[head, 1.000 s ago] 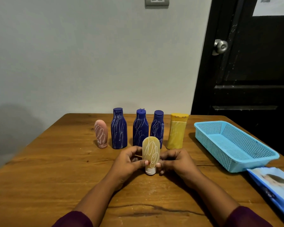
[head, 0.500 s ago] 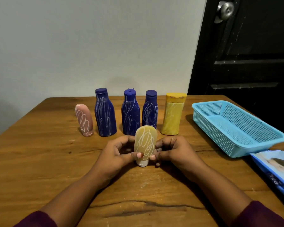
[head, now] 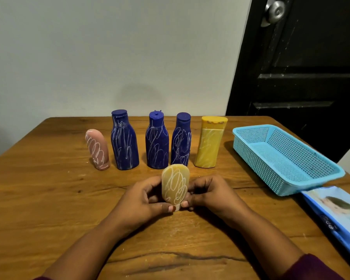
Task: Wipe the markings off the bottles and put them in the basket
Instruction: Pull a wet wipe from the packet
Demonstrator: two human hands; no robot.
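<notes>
Head view: left hand (head: 141, 201) and right hand (head: 212, 196) pinch the tube (head: 175, 185) upright from both sides; scribbled bottles (head: 157, 146) stand just beyond the grip, basket (head: 255, 160) well right.

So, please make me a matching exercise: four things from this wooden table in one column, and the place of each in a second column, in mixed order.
Things
1. tan rounded plastic tube
2. pink rounded plastic tube
3. yellow flat plastic bottle
4. light blue plastic mesh basket

Places
A. right end of the back row
B. far right, next to the blue printed packet
C. held upright between the left hand and the right hand
D. left end of the back row

Pairs: 1-C, 2-D, 3-A, 4-B
</notes>
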